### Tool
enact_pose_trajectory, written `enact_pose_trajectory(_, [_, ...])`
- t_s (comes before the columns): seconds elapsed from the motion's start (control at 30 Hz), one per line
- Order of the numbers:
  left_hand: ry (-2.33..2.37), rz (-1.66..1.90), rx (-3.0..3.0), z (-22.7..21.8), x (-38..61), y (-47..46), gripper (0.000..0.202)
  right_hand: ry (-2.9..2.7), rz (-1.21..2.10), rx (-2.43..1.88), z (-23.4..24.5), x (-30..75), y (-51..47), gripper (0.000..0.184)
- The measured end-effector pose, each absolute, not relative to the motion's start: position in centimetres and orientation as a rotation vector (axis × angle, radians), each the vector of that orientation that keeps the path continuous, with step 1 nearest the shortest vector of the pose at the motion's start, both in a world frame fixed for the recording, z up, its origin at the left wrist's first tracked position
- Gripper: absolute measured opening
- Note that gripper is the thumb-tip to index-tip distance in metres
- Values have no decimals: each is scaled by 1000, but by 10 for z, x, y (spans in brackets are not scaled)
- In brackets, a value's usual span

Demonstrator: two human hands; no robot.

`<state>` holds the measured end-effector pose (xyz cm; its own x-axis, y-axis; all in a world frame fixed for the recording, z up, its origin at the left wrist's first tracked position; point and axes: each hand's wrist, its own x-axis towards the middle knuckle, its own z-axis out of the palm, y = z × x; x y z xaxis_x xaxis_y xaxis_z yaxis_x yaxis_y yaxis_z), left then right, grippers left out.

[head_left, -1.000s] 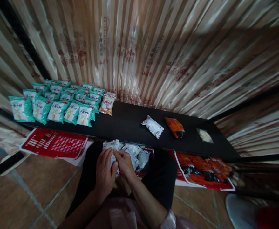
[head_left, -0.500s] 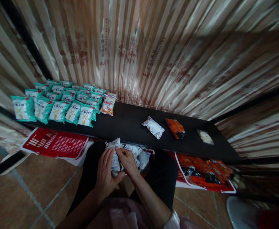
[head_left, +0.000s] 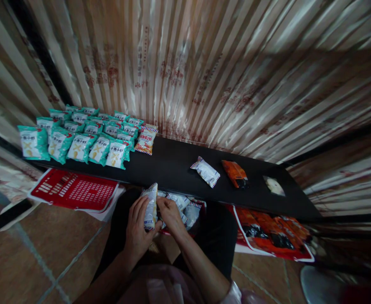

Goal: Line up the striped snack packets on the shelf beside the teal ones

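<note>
My left hand [head_left: 138, 226] is closed round a white snack packet [head_left: 151, 207], with its fingers along the left face and the thumb below. The packet stands on edge above my lap, turned so that its yellowish side faces right. Just to the right, my right hand [head_left: 170, 213] has its fingers curled, close by the packet's edge; whatever they pinch is hidden. Behind and beside that hand, several white-and-blue packets [head_left: 192, 213] lie in a red-edged container between my knees.
Rows of teal snack packets [head_left: 80, 147] stand left on the black bench [head_left: 173, 169], beside an orange-and-white packet [head_left: 146, 140]. Further right lie a white packet [head_left: 206, 172], an orange packet [head_left: 235, 173] and a small clear packet [head_left: 274, 185]. Red bags [head_left: 77, 190] sit underneath.
The packet in my left hand has turned, from its printed face showing to standing on edge. My right hand has slid slightly right, off the packet's face. The view has shifted slightly.
</note>
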<state>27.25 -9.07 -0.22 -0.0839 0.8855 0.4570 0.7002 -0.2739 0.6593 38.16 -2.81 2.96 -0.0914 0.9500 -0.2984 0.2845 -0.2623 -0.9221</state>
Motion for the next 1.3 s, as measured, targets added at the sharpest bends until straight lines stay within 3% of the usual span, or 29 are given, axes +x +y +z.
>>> enact_pose_trajectory(0.2, [1712, 1372, 1840, -2, 263, -88, 48, -1287, 1528, -1411, 28, 379, -27, 29])
enact_pose_trajectory(0.47, [1641, 1460, 1526, 3, 250, -82, 35, -1264, 1541, -1381, 26, 374, -27, 35])
enact_pose_trajectory(0.93, [1342, 1234, 798, 24, 223, -66, 55, -1550, 1380, -1430, 37, 373, -21, 46])
enact_pose_trajectory(1.03, [1343, 1134, 726, 27, 218, -62, 57, -1714, 1257, -1498, 38, 373, -21, 49])
enact_pose_trajectory(1.17, [1315, 1013, 668, 25, 213, -56, 53, -1981, 814, -1537, 40, 375, -20, 60])
enact_pose_trajectory(1.3, [1173, 914, 679, 19, 208, -51, 48, -2343, 730, -1249, 50, 379, -13, 70])
